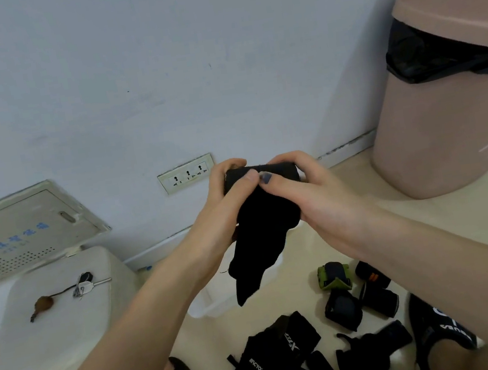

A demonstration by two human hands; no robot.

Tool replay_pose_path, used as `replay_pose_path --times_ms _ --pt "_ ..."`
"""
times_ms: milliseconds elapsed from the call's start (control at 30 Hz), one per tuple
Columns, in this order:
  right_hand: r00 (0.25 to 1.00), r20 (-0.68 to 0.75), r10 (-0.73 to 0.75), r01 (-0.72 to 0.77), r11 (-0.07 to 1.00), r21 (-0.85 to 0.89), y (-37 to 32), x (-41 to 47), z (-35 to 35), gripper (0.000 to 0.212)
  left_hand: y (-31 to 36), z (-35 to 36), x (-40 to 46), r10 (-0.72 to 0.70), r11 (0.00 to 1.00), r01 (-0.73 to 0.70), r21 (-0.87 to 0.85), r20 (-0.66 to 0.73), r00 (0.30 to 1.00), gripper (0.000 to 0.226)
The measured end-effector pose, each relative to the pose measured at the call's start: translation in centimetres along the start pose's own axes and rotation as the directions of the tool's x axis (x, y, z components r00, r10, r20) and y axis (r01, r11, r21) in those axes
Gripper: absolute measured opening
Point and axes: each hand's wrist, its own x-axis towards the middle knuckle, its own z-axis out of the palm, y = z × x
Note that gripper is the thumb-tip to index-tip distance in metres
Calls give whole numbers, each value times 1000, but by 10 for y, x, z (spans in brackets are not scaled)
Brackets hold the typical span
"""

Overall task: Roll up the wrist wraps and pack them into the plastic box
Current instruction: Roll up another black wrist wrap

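Grip: both hands clenched on one black wrist wrap (259, 214), held up mid-frame in front of the wall; left hand (225, 197) curls over the rolled end from the left, right hand (306, 188) from the right, thumbs meeting on top of the roll.
Wrap state: upper end wound into a tight cylinder betw. the fingers; rest hangs loose below as a limp tail, pointing down toward the floor.
Step (judged): mid-roll, approx. a third wound; tail not yet taken in.
Handling: soft fabric, light, floppy; no stiffness of its own, so the roll likely springs open if pressure drops. Prob. slightly elastic, not fragile, not slippery.
Where to hold: pinch the roll at both ends w/ fingers, thumbs on the seam; feed the tail in under tension. Closure strip, if any, can't tell from here.
Risk: roll going cone-shaped or loosening if one side winds faster.
Plastic box (212, 300): pale translucent, on the floor just below the hanging tail, mostly hidden by the left forearm; contents not visible.
Done rolls (356, 291): several rolled wraps on the floor, lower right of centre, outside the box.
Unrolled wraps (275, 357): black heap at bottom centre, betw. the slippers.
Rest: pale stool-like thing w/ keys (85, 286) at left; pink bin (448, 122) upper right; wall socket (185, 174) behind the hands.
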Motion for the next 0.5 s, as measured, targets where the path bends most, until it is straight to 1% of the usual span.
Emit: replay_pose_path --times_ms 133,233,300,433,500 --pt "1000 -3 23 -22 999 25 -1 2 -1 24 0 -3 2 0 1000 0 -9 -15 1000 40" --pt "997 13 81 -82 995 51 -5 3 -3 22 3 -4 1 17 1000 -17 18 17 1000 29" --pt "995 9 96 -96 995 -2 -6 4 -3 24 3 -5 0 20 999 -21 29 35 999 30" --pt "997 -37 68 -75 968 -238 -5 3 -3 28 6 -7 -3 66 996 -68 49 41 997 46" --pt "993 -19 119 -120 960 -252 -5 3 -4 35 8 -9 -4 83 996 -84 36 39 996 51"
